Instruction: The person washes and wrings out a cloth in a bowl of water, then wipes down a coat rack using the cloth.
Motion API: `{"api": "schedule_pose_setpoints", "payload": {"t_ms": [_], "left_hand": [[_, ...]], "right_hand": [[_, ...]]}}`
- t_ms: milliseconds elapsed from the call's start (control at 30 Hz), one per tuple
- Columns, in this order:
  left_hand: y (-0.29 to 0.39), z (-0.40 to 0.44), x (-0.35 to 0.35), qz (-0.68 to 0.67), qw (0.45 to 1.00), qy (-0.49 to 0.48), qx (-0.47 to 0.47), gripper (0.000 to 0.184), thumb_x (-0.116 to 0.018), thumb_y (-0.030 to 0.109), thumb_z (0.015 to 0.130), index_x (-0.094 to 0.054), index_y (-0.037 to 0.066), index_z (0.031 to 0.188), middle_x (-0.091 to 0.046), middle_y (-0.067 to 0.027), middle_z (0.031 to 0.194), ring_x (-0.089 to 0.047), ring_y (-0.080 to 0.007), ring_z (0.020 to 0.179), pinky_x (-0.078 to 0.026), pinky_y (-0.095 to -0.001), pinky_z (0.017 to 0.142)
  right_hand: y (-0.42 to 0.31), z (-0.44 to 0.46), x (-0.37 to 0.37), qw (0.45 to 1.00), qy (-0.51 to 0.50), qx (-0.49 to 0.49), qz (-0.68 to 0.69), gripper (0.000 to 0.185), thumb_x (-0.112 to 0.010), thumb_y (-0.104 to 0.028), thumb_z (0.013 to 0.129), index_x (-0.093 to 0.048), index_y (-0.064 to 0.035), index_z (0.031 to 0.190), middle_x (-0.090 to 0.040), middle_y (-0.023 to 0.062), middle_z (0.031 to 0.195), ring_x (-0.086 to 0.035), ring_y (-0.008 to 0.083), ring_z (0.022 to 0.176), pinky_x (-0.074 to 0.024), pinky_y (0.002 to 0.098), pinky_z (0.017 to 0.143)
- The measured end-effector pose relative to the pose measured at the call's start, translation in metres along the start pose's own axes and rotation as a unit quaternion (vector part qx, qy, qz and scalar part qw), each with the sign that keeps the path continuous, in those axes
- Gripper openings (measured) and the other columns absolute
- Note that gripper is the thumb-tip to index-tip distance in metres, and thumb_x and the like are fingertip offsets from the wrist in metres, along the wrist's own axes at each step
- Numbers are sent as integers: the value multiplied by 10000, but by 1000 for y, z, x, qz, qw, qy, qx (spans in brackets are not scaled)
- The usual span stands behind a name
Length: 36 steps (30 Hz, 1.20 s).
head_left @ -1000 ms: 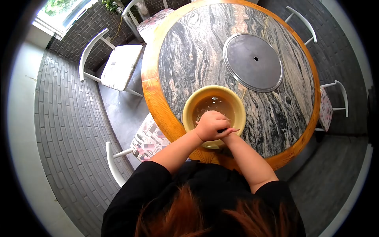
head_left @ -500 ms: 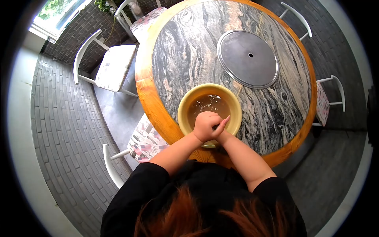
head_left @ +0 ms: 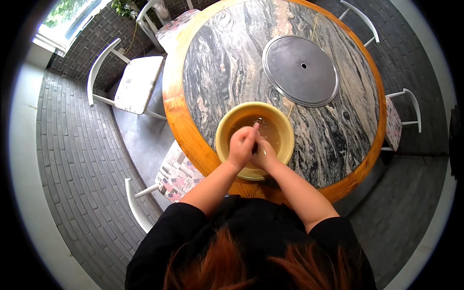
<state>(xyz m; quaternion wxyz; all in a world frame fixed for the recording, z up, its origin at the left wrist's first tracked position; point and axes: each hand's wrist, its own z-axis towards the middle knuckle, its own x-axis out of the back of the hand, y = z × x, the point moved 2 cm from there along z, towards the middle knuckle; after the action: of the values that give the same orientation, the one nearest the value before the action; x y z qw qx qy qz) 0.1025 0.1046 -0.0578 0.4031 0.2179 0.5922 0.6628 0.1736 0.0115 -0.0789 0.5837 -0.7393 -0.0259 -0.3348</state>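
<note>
1. Head cam: my L hand (head_left: 240, 147) & R hand (head_left: 265, 155) were together over the bowl (head_left: 289, 135); couldn't tell if they held smth.
2. Bowl, w/ brownish water (head_left: 272, 134) in it, sat on the table (head_left: 212, 63), nr side.
3. Metal disc (head_left: 295, 79) lay beyond, apart from bowl.

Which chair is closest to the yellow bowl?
The chair at lower left, with little flags on its seat. It stands by the table's edge near the bowl; the other chairs are farther round.
</note>
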Motion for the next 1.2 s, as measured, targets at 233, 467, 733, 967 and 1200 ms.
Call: {"api": "schedule_pose_setpoints", "payload": {"t_ms": [233, 467, 733, 967, 1200], "left_hand": [[5, 11, 24, -41, 977, 114, 178, 315, -660, 353, 1032, -624, 46, 971, -682, -38, 932, -623, -103, 885, -501, -261, 853], [33, 15, 33, 108, 978, -111, 139, 524, -925, 233, 766, -645, 51, 1169, -696, -71, 1124, -658, -186, 1067, -521, -333, 964], [133, 31, -9, 165, 958, -212, 98, 467, -794, 230, 915, -614, 26, 1294, -679, -100, 1157, -645, -206, 1107, -510, -352, 978], [136, 13, -58, -199, 950, -91, 224, 407, -511, 322, 1112, -590, 6, 1355, -681, -63, 1190, -640, -107, 1051, -525, -286, 936], [125, 1, -97, 219, 967, -118, 64, 651, -858, 333, 856, -525, -12, 1296, -638, -143, 1172, -649, -222, 1070, -541, -343, 925]], "right_hand": [[9, -29, 37, 986, 30, -23, 159, 494, -759, -279, 923, -591, -18, 1307, -693, 116, 1168, -656, 223, 1132, -518, 374, 972], [-20, -37, 95, 970, 4, -74, 233, 298, -578, -74, 1017, -652, 3, 1295, -698, 107, 1207, -642, 168, 1110, -501, 324, 989], [-120, -58, 197, 876, 31, -30, 480, 626, -684, -99, 955, -418, -45, 1518, -670, 155, 1214, -686, 194, 1079, -579, 303, 882], [-99, -90, 159, 819, 65, -20, 570, 501, -700, -122, 991, -504, -50, 1447, -623, 76, 1357, -592, 192, 1264, -477, 374, 1074], [-84, -137, 190, 861, 227, -77, 449, 293, -691, -174, 1012, -649, -32, 1265, -721, 44, 1145, -700, 127, 990, -573, 281, 839]]}}
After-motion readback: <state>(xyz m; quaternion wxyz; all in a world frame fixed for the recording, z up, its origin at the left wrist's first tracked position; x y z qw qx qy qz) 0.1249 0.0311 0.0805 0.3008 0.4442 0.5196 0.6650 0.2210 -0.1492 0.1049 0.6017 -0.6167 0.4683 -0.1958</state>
